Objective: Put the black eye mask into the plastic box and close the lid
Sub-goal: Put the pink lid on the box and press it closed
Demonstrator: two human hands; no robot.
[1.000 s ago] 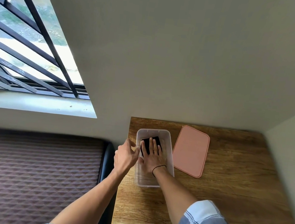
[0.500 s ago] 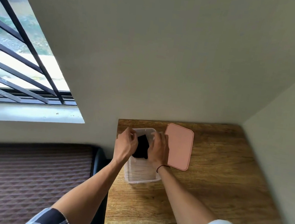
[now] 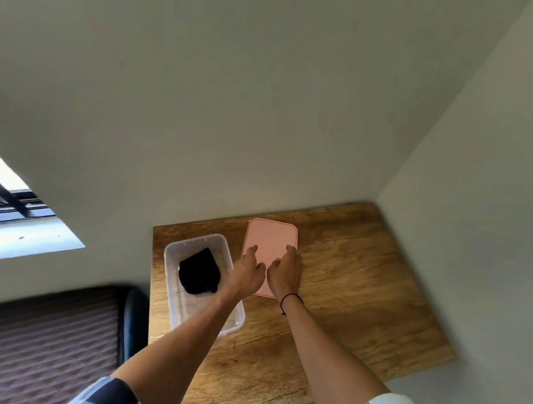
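We have the black eye mask (image 3: 199, 271) lying folded inside the clear plastic box (image 3: 170, 285), toward its far end, so the first half of the job looks done. The box stands open on the wooden tabletop (image 3: 364, 297), and the pink lid (image 3: 271, 234) lies flat just beside it on the right.

Both our hands are on the near half of that lid. Our left hand (image 3: 247, 273) reaches across the box's corner with its fingers (image 3: 249, 251) spread loosely onto the lid's left edge; our right hand (image 3: 285, 273) rests with fingers (image 3: 290, 251) curled down near the right edge. Neither hand has closed around anything, and the lid appears to lie flat on the tabletop, not yet lifted.

We judge the step in hand to be picking up the lid. Next we need to get fingertips under its edges, lift it, carry it left over the box, line its rounded corners up with the rim, and press down all round so it seats without trapping the mask.
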